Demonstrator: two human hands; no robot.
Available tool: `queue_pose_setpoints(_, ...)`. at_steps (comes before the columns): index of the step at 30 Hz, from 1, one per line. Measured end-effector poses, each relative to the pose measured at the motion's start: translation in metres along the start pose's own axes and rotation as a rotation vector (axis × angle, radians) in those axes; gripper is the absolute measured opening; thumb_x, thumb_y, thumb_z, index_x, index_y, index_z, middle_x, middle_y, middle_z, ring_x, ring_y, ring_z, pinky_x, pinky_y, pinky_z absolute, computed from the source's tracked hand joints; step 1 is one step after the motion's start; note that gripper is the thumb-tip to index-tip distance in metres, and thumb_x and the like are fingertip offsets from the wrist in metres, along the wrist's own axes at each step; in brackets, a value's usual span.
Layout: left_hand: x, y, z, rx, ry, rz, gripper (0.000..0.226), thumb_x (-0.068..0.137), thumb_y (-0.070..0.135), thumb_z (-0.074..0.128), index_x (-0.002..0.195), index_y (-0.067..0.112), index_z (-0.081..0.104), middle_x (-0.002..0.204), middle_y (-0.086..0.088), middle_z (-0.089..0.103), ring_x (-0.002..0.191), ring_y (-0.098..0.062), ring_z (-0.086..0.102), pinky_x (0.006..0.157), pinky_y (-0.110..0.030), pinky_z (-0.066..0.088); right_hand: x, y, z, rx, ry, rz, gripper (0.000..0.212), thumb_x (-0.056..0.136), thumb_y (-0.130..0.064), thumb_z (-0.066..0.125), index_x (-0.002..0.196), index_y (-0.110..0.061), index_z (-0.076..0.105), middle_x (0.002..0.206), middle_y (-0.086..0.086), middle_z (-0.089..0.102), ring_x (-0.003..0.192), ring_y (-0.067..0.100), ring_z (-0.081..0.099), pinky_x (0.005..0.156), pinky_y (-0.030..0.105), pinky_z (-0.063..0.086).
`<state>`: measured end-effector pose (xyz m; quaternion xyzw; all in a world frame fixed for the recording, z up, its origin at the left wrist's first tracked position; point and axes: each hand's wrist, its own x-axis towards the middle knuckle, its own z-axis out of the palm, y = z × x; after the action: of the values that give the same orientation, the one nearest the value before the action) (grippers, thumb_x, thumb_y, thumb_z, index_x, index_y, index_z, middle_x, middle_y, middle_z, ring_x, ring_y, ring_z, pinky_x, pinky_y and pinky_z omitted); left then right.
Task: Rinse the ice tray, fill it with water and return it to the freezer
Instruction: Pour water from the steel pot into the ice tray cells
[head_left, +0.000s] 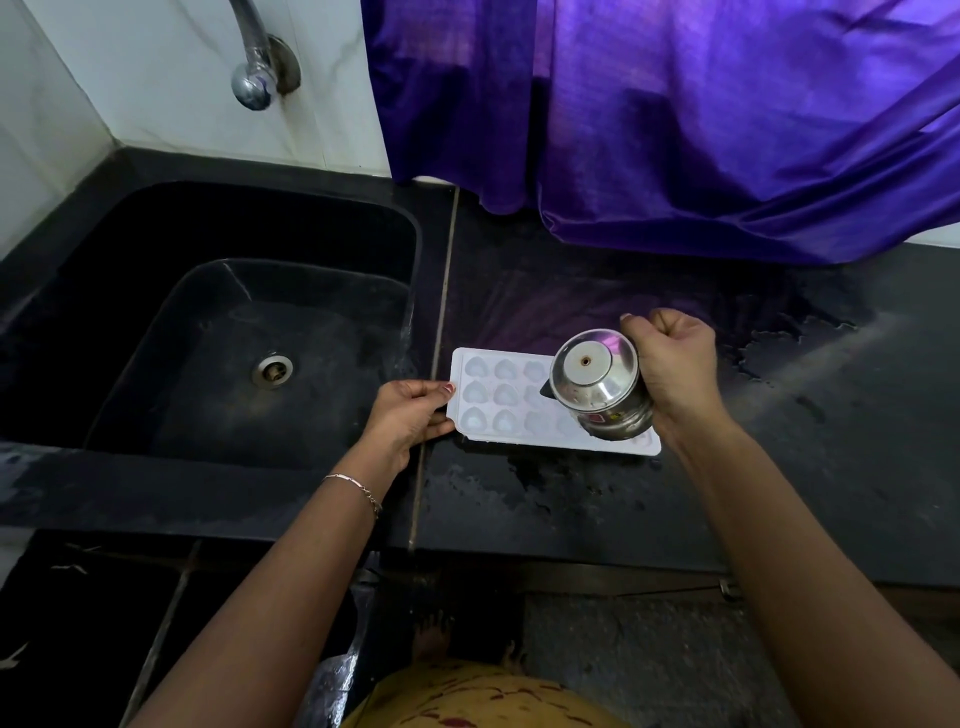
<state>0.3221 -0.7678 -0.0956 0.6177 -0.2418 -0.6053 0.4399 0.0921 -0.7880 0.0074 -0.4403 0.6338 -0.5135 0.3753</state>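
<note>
A white ice tray (498, 397) with heart-shaped cells lies flat on the wet black counter, just right of the sink. My left hand (410, 415) pinches its left short edge, thumb on top. My right hand (675, 374) grips a small steel cup (597, 384) and holds it tipped over the middle of the tray, its bottom facing the camera. The cup hides the tray's right-hand cells. Whether water is flowing cannot be told.
A black sink (218, 332) with a metal drain (272, 370) lies to the left, under a chrome tap (257, 78) on the white wall. A purple curtain (675, 114) hangs down onto the back of the counter (779, 467). Water patches spread over the counter right of the tray.
</note>
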Motion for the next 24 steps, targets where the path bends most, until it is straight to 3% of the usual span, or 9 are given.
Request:
queue_pose_setpoints(10,0.0011,-0.0003,0.0002,0.013,-0.001,0.006,0.007,0.089,0.012,0.067,0.086,0.007,0.070,0.082,-0.010,0.071,0.064,-0.015,0.065,0.061,-0.023,0.059,0.0000,-0.0025,0.0060,-0.066,-0.028,-0.045,0.045,0.088,-0.010,0.062,0.055,-0.018,0.032,0.053,0.001,0.032,0.051,0.011,0.031,0.053,0.025,0.036)
queue_pose_setpoints(24,0.0015,-0.0006,-0.0002,0.008,-0.003,0.005,0.007,0.089,0.012,0.066,0.088,0.005,0.070,0.081,-0.010,0.070,0.059,-0.013,0.064,0.055,-0.021,0.056,0.0004,-0.0073,0.0086,-0.110,-0.029,-0.101,0.044,0.086,-0.012,0.061,0.056,-0.018,0.030,0.057,0.006,0.027,0.058,0.020,0.027,0.057,0.030,0.032)
